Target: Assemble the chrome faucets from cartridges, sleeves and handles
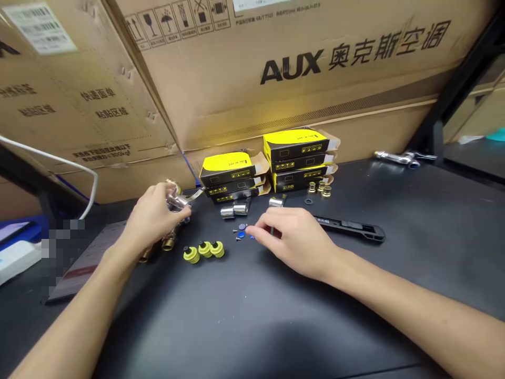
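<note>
My left hand point(152, 216) is at the left, its fingers and thumb closed around a chrome faucet point(181, 201) with a flat lever. Below that hand more brass-ended faucet bodies point(168, 243) lie partly hidden. My right hand point(294, 239) rests low over the table with curled fingers, its thumb tip beside several small screws point(238, 239) and blue discs point(241, 234). What its fingers hold, if anything, is hidden. Between the hands stand three yellow cartridges point(204, 249) with black stems. Behind them lie chrome sleeves point(234, 211), and another chrome sleeve point(276, 202) is behind my right hand.
Yellow-black boxes are stacked in a left pile point(232, 173) and a right pile point(298, 158) before large cartons point(315, 89). Brass nuts point(321, 188), a black ring point(308, 201) and a utility knife point(351, 228) lie right. Another faucet point(404, 158) lies far right.
</note>
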Demonstrator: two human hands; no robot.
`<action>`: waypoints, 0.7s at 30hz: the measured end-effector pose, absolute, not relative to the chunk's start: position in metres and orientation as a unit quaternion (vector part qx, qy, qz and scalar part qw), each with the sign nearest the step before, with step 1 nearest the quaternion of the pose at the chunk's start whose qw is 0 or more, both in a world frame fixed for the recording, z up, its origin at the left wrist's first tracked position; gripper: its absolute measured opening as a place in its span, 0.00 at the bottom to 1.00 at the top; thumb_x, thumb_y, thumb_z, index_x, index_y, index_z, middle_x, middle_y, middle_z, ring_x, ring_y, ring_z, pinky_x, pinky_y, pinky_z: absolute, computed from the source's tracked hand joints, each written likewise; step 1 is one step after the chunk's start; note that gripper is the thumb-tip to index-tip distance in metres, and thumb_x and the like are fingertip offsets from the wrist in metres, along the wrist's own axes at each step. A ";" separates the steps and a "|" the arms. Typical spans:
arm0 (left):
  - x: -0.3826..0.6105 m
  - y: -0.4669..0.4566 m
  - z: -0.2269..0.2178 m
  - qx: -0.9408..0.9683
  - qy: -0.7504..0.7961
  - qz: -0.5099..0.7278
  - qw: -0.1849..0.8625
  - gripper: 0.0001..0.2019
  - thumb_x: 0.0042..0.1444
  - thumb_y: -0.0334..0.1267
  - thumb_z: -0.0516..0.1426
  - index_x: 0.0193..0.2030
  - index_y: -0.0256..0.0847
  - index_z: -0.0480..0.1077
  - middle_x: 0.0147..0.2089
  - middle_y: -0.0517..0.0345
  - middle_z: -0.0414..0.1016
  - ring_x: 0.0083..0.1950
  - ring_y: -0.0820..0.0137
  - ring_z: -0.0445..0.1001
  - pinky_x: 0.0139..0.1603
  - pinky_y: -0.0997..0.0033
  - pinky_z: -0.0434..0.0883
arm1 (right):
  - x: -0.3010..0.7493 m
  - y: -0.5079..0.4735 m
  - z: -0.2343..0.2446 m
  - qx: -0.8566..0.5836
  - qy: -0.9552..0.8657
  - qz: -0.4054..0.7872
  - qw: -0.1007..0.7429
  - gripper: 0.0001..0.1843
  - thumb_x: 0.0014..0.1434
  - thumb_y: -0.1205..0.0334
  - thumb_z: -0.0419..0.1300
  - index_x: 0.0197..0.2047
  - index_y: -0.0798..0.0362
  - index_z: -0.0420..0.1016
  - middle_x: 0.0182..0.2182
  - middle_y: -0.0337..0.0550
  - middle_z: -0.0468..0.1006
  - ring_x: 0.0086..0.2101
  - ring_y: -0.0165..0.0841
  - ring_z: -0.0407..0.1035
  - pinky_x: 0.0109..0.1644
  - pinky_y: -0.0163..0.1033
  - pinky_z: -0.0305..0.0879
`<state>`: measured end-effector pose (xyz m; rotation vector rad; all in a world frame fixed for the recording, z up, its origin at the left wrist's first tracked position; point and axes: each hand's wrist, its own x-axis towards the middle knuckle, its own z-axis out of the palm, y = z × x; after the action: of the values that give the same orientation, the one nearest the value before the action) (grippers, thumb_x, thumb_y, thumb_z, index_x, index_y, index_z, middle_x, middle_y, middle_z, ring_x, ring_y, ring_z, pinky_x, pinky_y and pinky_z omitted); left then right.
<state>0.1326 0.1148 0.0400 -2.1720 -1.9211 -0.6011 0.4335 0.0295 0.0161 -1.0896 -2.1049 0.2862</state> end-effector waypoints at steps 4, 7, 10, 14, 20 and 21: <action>0.136 0.115 0.044 -0.725 -0.663 -0.168 0.082 0.30 0.52 0.51 0.57 0.58 0.35 0.68 0.57 0.37 0.77 0.59 0.40 0.74 0.58 0.45 0.71 | 0.432 0.030 0.015 -0.417 -0.828 0.117 0.355 0.16 0.69 0.57 0.59 0.33 0.54 0.80 0.31 0.41 0.80 0.32 0.30 0.71 0.40 0.36 0.63; 0.138 0.119 0.047 -0.734 -0.659 -0.149 0.071 0.30 0.50 0.50 0.56 0.58 0.37 0.68 0.54 0.40 0.78 0.57 0.43 0.76 0.57 0.49 0.71 | 0.432 0.029 0.015 -0.415 -0.836 0.119 0.338 0.16 0.69 0.56 0.59 0.33 0.54 0.80 0.32 0.42 0.81 0.34 0.31 0.73 0.41 0.37 0.63; 0.137 0.126 0.050 -0.751 -0.646 -0.131 0.043 0.29 0.49 0.51 0.56 0.56 0.39 0.69 0.52 0.45 0.80 0.53 0.48 0.79 0.55 0.54 0.73 | 0.431 0.027 0.015 -0.423 -0.839 0.122 0.320 0.16 0.69 0.56 0.59 0.32 0.54 0.80 0.31 0.42 0.81 0.33 0.32 0.73 0.40 0.36 0.63; 0.131 0.134 0.052 -0.777 -0.620 -0.112 0.007 0.28 0.47 0.51 0.56 0.54 0.40 0.71 0.53 0.47 0.81 0.53 0.51 0.79 0.55 0.59 0.73 | 0.431 0.025 0.016 -0.429 -0.840 0.129 0.306 0.16 0.70 0.56 0.58 0.33 0.55 0.80 0.31 0.42 0.80 0.33 0.31 0.72 0.39 0.36 0.62; 0.132 0.139 0.049 -0.785 -0.611 -0.103 -0.001 0.27 0.47 0.51 0.55 0.54 0.43 0.72 0.54 0.50 0.81 0.55 0.51 0.78 0.57 0.58 0.72 | 0.429 0.024 0.015 -0.426 -0.846 0.129 0.293 0.17 0.70 0.55 0.58 0.33 0.54 0.79 0.30 0.40 0.78 0.31 0.31 0.70 0.38 0.36 0.61; 0.133 0.139 0.048 -0.783 -0.613 -0.102 0.001 0.27 0.47 0.51 0.55 0.54 0.43 0.72 0.54 0.50 0.81 0.55 0.51 0.78 0.58 0.57 0.71 | 0.429 0.024 0.014 -0.425 -0.846 0.132 0.292 0.17 0.70 0.56 0.58 0.33 0.54 0.79 0.30 0.41 0.78 0.32 0.31 0.71 0.39 0.36 0.62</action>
<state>0.1331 0.1390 0.0479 -2.4602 -1.9247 -0.3206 0.4289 0.0239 0.0142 -1.1333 -2.2551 0.3518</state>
